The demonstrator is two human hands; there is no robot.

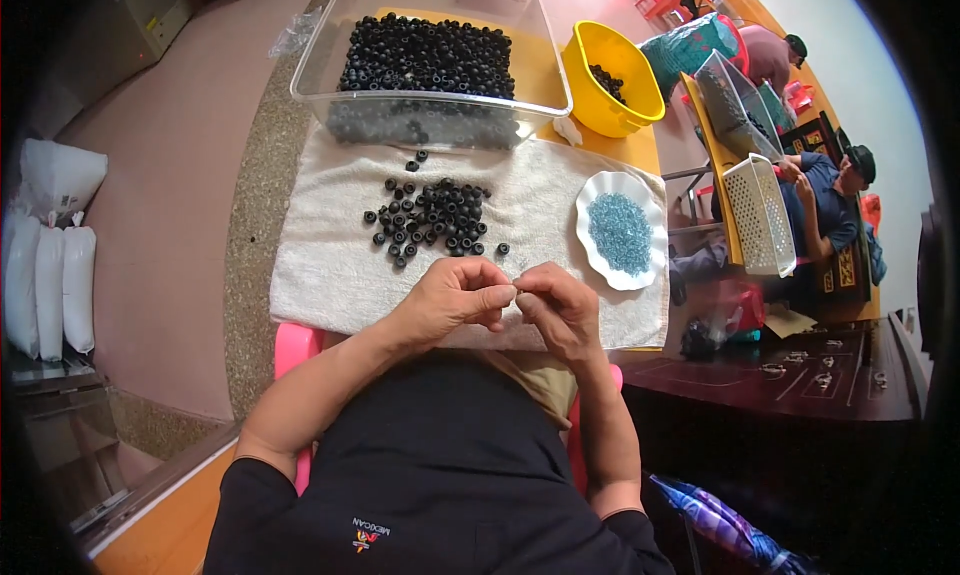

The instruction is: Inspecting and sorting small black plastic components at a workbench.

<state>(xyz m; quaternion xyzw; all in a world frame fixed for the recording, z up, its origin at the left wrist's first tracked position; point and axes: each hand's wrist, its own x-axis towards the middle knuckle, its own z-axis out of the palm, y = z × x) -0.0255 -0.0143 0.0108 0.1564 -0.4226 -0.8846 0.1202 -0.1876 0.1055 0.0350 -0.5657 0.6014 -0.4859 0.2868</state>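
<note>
Both hands meet over the near part of a white towel (330, 275). My left hand (455, 300) is closed in a pinch, thumb against forefinger. Its fingertips touch those of my right hand (562, 313), which pinches too; whatever they hold is too small to make out. Just beyond my left hand lies a loose heap of small black round pieces with holes (440, 215). A white scalloped plate (592, 260) sits to the right of my right hand. Spread on it are many tiny clear blue pieces (620, 233).
A clear plastic bin (548, 100) of similar black pieces stands behind the towel. Beside it is a yellow tub (590, 110) with a few more inside. At the right, another person (820, 200) sits by a white perforated basket (762, 215). White sacks (50, 285) stand far left.
</note>
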